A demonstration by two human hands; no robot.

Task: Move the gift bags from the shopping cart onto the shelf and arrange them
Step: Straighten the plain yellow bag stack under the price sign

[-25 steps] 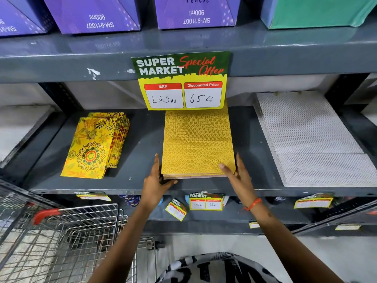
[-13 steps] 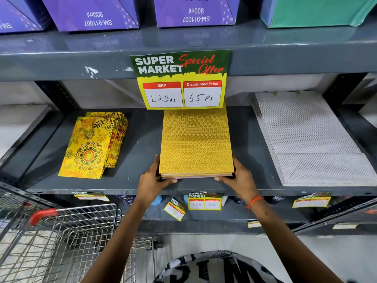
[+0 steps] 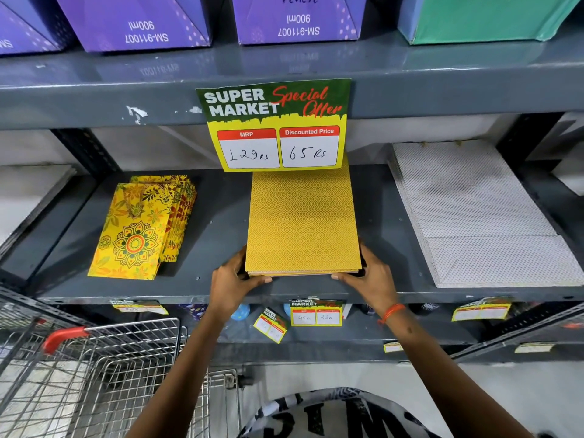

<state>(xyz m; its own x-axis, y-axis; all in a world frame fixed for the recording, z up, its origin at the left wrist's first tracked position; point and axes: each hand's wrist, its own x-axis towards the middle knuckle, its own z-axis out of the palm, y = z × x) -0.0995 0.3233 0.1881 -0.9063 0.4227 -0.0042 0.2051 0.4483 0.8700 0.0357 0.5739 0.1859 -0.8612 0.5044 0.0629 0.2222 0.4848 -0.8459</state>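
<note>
A flat stack of yellow patterned gift bags (image 3: pixel 301 222) lies on the grey middle shelf (image 3: pixel 218 245), its far end hidden behind a hanging price sign. My left hand (image 3: pixel 232 278) grips the stack's near left corner, thumb under the front edge. My right hand (image 3: pixel 369 275) grips the near right corner the same way. To the left on the same shelf lies a fanned stack of yellow floral gift bags (image 3: pixel 139 229). A stack of white dotted gift bags (image 3: pixel 480 213) lies to the right. The wire shopping cart (image 3: pixel 94 374) stands at the lower left; nothing shows in the part I see.
A "Super Market Special Offer" price sign (image 3: pixel 275 124) hangs from the upper shelf edge. Purple boxes (image 3: pixel 136 20) and a green box (image 3: pixel 486 17) stand on the upper shelf. Small price tags (image 3: pixel 316 312) hang on the shelf's front lip, with a lower shelf beneath.
Both hands have closed in on the yellow stack's near corners; the right hand went from open beside it to gripping it. The stack has squared up slightly.
</note>
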